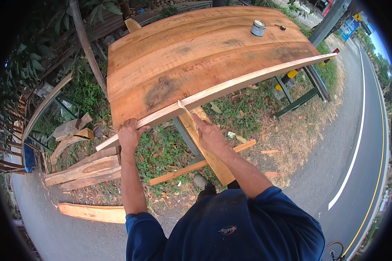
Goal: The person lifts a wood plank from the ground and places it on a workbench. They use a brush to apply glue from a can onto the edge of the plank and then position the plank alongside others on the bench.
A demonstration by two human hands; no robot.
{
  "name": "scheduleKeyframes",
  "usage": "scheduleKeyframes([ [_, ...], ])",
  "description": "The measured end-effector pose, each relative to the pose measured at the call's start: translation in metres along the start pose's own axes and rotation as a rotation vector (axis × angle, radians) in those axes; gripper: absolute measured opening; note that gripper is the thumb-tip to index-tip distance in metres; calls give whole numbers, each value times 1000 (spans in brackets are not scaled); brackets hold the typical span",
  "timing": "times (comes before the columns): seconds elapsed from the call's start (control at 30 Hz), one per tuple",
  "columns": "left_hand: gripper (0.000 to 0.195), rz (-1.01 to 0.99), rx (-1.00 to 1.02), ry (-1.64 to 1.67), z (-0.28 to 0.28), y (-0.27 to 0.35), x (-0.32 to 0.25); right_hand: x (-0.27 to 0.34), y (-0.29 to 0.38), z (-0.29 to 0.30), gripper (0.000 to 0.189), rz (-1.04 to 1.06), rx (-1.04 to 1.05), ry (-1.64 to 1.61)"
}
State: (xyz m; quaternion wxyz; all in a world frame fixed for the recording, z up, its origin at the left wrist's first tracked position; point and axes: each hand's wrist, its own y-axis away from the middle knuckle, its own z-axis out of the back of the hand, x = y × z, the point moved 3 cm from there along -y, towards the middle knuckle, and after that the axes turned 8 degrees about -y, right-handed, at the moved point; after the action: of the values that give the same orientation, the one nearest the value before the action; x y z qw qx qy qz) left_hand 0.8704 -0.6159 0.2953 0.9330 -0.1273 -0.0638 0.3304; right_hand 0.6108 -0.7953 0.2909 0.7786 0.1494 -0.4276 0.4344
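Note:
A long pale wooden strip lies along the near edge of a wide tabletop of wooden boards. My left hand rests over the strip near its left end, fingers on top and thumb at the near side. In my right hand is a thin, light-coloured tool, perhaps a putty knife or a stick; its tip touches the strip's edge. Most of the tool's handle is hidden by my fingers. Farther back on the boards stand a metal can and a small dark tape measure.
A wooden plank slants down from the table near my legs, crossed by a narrow wood strip. Green metal trestle legs stand at right. Cut boards lie on the ground at left. A road runs along the right.

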Motion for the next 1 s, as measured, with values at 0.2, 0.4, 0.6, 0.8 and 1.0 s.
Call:
scheduleKeyframes([
  [0.2,55,-48,-37,22,-1,-8,-4,-15,-4,2,58,114,-130,72],
  [0.4,54,-45,-24,5,-6,-11,-5,-19,21,-2,70,185,17,285],
  [0.6,54,-29,2,-17,-4,-7,4,-25,-2,65,69,16,-36,133],
  [0.8,53,-38,-4,57,-1,-10,3,-34,-12,41,64,18,-6,170],
  [1.0,47,-110,-1,88,3,0,45,15,-14,-31,64,80,-59,235],
])
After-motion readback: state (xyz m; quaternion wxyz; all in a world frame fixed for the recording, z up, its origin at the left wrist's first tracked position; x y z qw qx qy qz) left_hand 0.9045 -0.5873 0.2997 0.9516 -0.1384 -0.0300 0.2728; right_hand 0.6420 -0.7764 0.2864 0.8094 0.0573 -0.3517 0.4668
